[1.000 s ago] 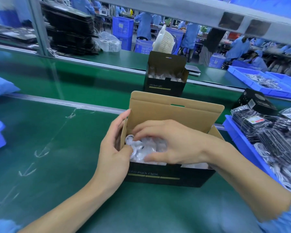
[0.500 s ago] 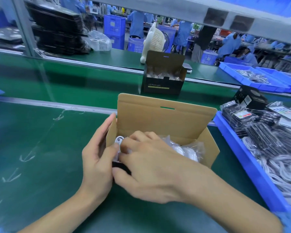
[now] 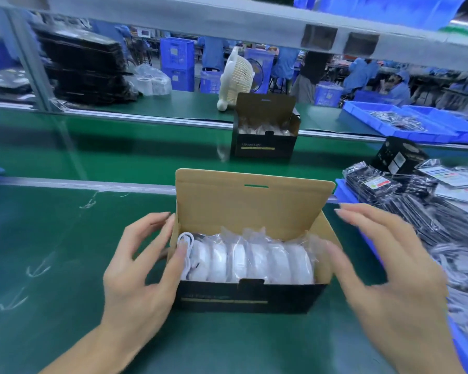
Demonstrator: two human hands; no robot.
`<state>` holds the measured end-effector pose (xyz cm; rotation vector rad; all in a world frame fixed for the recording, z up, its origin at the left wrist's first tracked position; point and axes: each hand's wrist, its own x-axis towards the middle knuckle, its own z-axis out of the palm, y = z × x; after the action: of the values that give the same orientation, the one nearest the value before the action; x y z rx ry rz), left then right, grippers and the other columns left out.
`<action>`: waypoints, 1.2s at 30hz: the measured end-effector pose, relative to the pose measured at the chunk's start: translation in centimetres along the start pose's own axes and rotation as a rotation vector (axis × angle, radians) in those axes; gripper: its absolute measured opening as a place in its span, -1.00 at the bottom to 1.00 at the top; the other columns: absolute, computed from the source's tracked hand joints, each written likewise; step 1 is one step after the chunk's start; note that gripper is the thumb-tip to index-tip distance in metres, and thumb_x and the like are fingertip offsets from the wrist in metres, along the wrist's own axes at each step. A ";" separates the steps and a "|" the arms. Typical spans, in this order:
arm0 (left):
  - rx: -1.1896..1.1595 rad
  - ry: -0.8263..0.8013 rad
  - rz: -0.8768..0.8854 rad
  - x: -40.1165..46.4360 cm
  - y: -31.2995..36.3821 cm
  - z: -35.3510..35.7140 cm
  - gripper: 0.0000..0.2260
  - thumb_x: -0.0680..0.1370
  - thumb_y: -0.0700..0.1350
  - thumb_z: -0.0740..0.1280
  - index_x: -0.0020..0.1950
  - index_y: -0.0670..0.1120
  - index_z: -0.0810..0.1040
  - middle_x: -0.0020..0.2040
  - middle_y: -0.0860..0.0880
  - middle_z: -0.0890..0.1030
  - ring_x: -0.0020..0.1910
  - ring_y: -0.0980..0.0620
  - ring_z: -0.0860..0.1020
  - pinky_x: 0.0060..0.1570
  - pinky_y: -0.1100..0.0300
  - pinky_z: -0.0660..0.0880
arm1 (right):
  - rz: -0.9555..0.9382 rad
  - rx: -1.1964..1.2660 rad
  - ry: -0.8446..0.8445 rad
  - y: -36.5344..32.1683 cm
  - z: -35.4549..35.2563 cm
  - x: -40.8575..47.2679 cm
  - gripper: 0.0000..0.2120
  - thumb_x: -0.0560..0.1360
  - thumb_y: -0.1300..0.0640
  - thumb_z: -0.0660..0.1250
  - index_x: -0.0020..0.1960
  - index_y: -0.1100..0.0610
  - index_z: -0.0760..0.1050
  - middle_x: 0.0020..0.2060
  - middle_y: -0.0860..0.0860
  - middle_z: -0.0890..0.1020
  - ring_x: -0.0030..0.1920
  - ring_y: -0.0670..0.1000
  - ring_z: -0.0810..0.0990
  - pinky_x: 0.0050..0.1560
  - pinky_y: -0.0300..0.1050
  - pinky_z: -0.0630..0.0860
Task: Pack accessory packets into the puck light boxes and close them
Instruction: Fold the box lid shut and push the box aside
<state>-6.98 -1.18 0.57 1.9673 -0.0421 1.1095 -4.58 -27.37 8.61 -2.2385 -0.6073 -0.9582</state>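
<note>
A black puck light box (image 3: pixel 243 298) stands open on the green belt in front of me, its brown lid (image 3: pixel 251 201) upright at the back. Inside stand several white puck lights in clear bags (image 3: pixel 251 257), with a white coiled cable packet (image 3: pixel 185 240) at the left end. My left hand (image 3: pixel 138 271) rests against the box's left side, thumb touching the cable packet. My right hand (image 3: pixel 384 268) hovers with spread fingers beside the box's right wall and holds nothing.
A second open black box (image 3: pixel 265 143) stands on the far belt. A blue tray (image 3: pixel 343 193) at the right holds piles of bagged accessory packets (image 3: pixel 427 211). A white fan (image 3: pixel 237 76), blue bins (image 3: pixel 405 122) and stacked black trays (image 3: pixel 81 66) lie behind.
My right hand has come out of the box and moved to its right side. My left hand stays at the left end. The box's contents now show fully.
</note>
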 end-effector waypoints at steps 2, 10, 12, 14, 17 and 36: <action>0.062 -0.010 0.094 0.0 0.3 0.2 -0.61 0.60 -0.09 0.30 0.26 -0.38 0.57 0.16 -0.23 0.56 0.15 0.19 0.55 0.16 0.44 0.44 | 0.150 0.013 -0.050 1.3 1.2 -1.0 -0.61 0.43 0.24 0.47 0.25 0.22 0.56 0.23 -0.01 0.57 0.24 -0.12 0.53 0.30 -0.32 0.36; 0.089 0.007 0.178 -0.3 -0.1 0.9 -0.67 0.63 -0.18 0.26 0.29 -0.36 0.55 0.20 -0.14 0.51 0.14 0.00 0.56 0.19 0.36 0.42 | -0.103 -0.461 -0.172 2.8 3.3 1.1 -0.48 0.33 0.19 0.54 0.28 0.10 0.56 0.03 0.05 0.60 -0.08 0.18 0.52 -0.11 0.04 0.39; 0.117 -0.029 0.246 -0.3 -0.2 1.0 -0.71 0.62 -0.22 0.27 0.29 -0.34 0.56 0.20 -0.15 0.54 0.08 -0.17 0.58 0.20 0.23 0.45 | -0.174 -0.561 -0.309 3.2 2.8 2.7 -0.35 0.30 0.09 0.55 0.37 0.02 0.49 0.00 0.01 0.60 -0.21 0.15 0.53 -0.22 -0.01 0.39; 0.126 -0.081 0.297 0.1 -0.5 0.9 -0.71 0.61 -0.21 0.28 0.26 -0.31 0.59 0.19 -0.16 0.57 0.12 -0.16 0.58 0.26 0.20 0.44 | -0.162 -0.540 -0.522 3.0 3.0 4.4 -0.26 0.39 -0.02 0.45 0.51 -0.12 0.24 0.02 -0.08 0.54 -0.20 0.10 0.54 -0.26 0.00 0.50; 0.115 -0.234 0.300 0.9 -0.8 0.0 -0.63 0.63 -0.01 0.26 0.19 -0.26 0.67 0.21 -0.13 0.62 0.22 -0.13 0.58 0.29 0.09 0.45 | -0.088 -0.227 -0.606 4.1 4.3 4.7 -0.18 0.49 0.03 0.38 0.54 -0.26 -0.06 0.22 -0.18 0.34 0.01 -0.05 0.47 0.04 -0.09 0.51; -0.332 -0.469 -0.123 5.5 -2.3 -2.3 -0.62 0.52 -0.41 0.44 -0.04 0.12 0.63 0.09 0.09 0.71 0.18 0.04 0.65 0.27 0.10 0.53 | 0.233 0.678 -0.401 6.5 8.0 3.8 -0.38 0.35 0.07 0.53 0.31 -0.07 0.30 0.26 -0.05 0.49 0.31 -0.11 0.46 0.23 -0.18 0.47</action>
<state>-4.32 3.81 3.56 1.8552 -0.3291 0.5054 5.60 -25.76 4.76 -1.8188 -0.6950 -0.1334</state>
